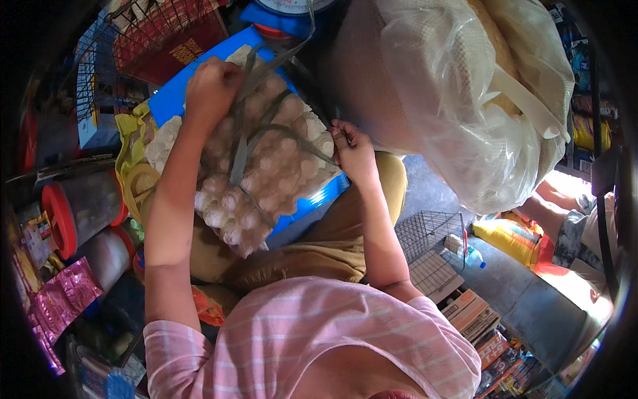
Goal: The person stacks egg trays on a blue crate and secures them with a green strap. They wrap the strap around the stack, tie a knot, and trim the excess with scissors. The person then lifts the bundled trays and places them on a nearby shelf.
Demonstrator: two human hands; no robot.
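Egg trays (279, 164) of moulded pulp lie on a blue plastic surface (172, 99) before me, with dark grey strapping (240, 159) crossed over them. My left hand (214, 90) is curled at the far left of the trays and grips a length of the strapping. A second run of the same strap arcs across the top tray towards my right hand (355, 149), whose fingers pinch it by the tray's right edge. Whether eggs lie under the top tray is hidden.
A large clear plastic bag (448, 99) bulges at the right. Beyond the trays stands a dial scale (294, 4). Red-lidded jars (92, 214) line the left. A wire basket (431, 234) sits on the lower right, and another person's leg (543, 209) shows past the bag.
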